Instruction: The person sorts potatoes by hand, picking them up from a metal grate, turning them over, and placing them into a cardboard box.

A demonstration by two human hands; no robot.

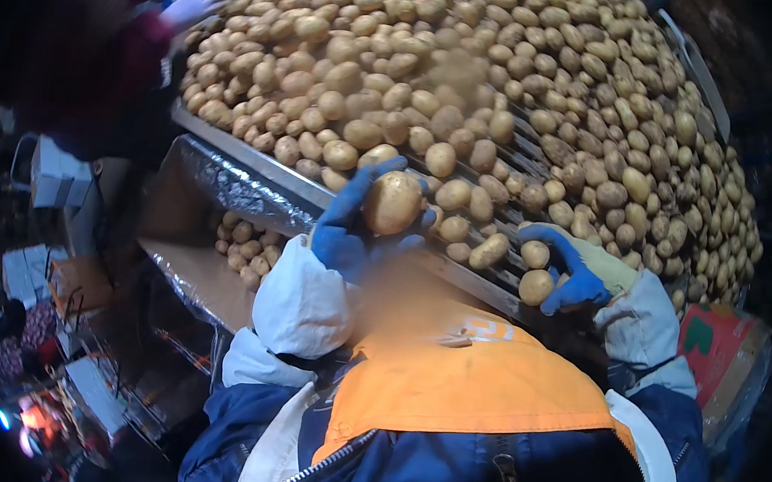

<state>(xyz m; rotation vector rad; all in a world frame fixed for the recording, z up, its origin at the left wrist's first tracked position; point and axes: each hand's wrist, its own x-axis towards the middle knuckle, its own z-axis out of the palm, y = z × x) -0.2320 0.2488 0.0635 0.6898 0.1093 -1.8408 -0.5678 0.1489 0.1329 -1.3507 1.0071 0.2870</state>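
Observation:
My left hand (341, 230), in a blue glove, is closed around a large round potato (394, 202), thumb and fingers on its sides. It is held just above the near edge of the slatted table. My right hand (585, 268), gloved the same way, curls around two small potatoes, one (535, 254) above the other (536, 287), at the near edge of the slats. Loose potatoes (489, 250) lie on the slats between my hands. Part of my right palm is hidden.
A broad heap of potatoes (646, 162) covers the slatted table (523, 152). Below its left edge stands a lined box (188, 275) with potatoes inside. Another person's gloved hands (196, 4) touch the heap at upper left. A red carton (717, 358) stands at right.

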